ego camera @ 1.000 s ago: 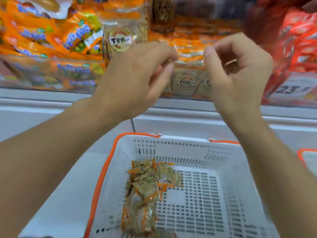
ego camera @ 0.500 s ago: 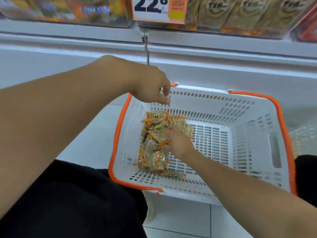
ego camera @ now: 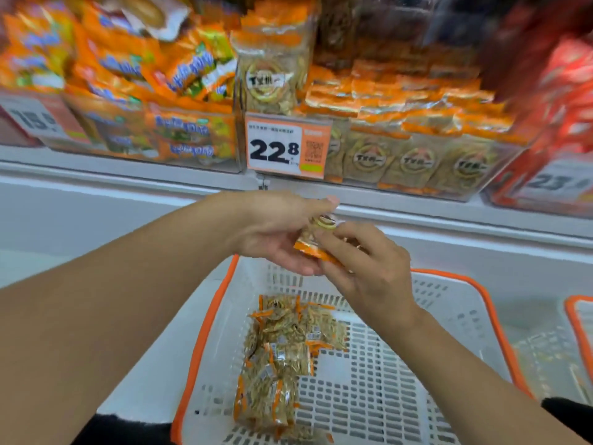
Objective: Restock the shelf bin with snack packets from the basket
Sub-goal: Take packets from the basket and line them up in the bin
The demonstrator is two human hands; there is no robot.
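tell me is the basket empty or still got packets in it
Not empty: a pile of packets lies on the basket floor, left side.

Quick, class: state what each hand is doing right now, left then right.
Left hand: holding a snack packet above the basket.
Right hand: fingers pinching the same packet.

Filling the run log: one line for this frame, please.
left hand holds snack packet | right hand pinches it | above basket | more packets inside | shelf bin ahead
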